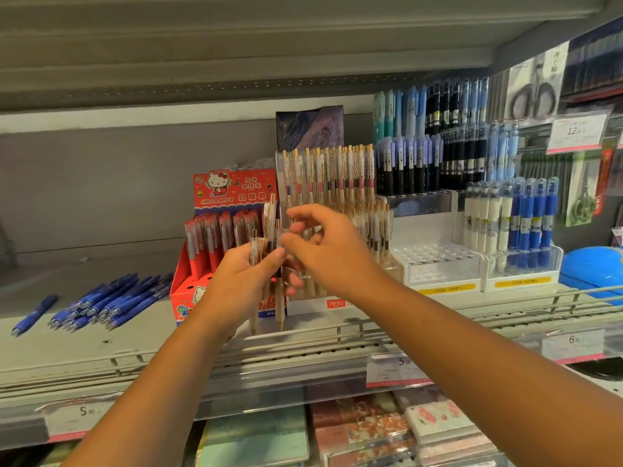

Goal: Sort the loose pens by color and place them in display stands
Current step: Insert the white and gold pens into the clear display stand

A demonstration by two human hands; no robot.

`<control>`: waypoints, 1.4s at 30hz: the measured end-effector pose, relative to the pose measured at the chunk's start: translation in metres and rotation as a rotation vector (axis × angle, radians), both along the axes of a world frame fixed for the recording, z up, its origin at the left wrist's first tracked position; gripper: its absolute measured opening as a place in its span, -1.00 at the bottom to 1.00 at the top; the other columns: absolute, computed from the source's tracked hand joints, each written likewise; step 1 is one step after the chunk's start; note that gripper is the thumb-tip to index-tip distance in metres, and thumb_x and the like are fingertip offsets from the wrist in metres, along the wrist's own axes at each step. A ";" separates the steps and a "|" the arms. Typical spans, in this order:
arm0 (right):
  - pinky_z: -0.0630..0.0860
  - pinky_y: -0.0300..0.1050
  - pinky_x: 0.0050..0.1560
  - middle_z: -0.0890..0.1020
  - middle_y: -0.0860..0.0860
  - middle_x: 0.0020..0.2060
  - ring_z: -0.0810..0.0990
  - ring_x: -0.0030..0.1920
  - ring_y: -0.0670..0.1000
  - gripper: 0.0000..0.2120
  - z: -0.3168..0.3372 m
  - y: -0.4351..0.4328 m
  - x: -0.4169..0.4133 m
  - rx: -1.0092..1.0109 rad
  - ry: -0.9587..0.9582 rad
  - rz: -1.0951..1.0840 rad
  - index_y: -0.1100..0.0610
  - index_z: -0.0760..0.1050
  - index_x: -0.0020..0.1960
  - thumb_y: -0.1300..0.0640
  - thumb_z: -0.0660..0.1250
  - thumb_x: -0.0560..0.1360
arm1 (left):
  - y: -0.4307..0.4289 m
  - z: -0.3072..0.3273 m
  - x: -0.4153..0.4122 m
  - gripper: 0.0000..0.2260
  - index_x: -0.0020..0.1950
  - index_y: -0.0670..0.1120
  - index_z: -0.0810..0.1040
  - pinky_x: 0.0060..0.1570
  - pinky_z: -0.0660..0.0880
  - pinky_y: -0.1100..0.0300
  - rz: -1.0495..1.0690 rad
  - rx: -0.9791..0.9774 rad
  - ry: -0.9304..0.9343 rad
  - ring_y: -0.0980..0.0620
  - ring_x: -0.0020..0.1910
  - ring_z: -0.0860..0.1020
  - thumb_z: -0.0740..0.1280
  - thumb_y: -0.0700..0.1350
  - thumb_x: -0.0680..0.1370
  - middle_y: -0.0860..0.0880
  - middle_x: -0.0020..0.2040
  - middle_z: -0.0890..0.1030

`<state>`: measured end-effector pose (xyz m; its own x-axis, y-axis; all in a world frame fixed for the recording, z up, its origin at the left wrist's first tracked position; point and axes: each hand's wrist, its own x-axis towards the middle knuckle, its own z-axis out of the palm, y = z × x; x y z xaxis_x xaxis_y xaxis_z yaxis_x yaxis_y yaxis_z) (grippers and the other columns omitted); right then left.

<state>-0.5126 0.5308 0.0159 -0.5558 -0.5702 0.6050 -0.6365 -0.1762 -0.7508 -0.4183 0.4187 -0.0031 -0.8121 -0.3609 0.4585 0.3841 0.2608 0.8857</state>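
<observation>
A bunch of beige gold-clipped pens (269,217) was gripped upright by the left hand (236,284) near the matching stand (303,307), presumably so singles could be picked by the loose-fingered, empty right hand (330,251).

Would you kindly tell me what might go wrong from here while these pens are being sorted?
1. The left hand grips several gold-clip pens in a loose fan, tips hanging over the front rail. With the right hand at the bundle, one may slip and drop.
2. The clear stand behind looks crowded, so pushing another pen in might knock its neighbours askew.
</observation>
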 end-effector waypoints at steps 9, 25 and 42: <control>0.60 0.01 -0.04 0.62 0.01 -0.09 0.60 -0.13 0.03 -0.89 0.001 -0.002 -0.001 -0.004 -0.026 -0.023 0.10 0.55 0.07 0.21 0.36 0.55 | -0.009 -0.005 -0.004 -0.80 0.09 -0.13 0.61 -0.15 0.64 0.11 -0.031 -0.022 -0.024 -0.07 -0.08 0.70 0.19 -0.19 0.65 -0.13 -0.08 0.72; 0.67 -0.11 -0.27 0.61 0.02 -0.10 0.67 -0.09 0.00 -0.85 0.021 0.062 -0.077 -0.325 -0.019 -0.328 0.10 0.52 0.07 0.22 0.41 0.52 | -0.014 -0.003 -0.009 -0.76 -0.03 -0.23 0.59 -0.57 0.17 0.30 0.066 0.030 -0.077 0.06 -0.58 0.28 0.13 -0.29 0.59 -0.13 -0.38 0.50; 0.65 -0.03 -0.07 0.61 -0.13 -0.15 0.61 -0.12 -0.12 -0.80 -0.004 0.051 -0.097 -0.040 0.209 -0.469 0.08 0.59 0.09 0.09 0.46 0.48 | -0.009 -0.003 -0.005 -0.83 0.08 0.04 0.58 -0.55 0.28 0.25 0.141 -0.181 -0.086 0.09 -0.51 0.35 0.19 -0.07 0.67 -0.02 -0.33 0.57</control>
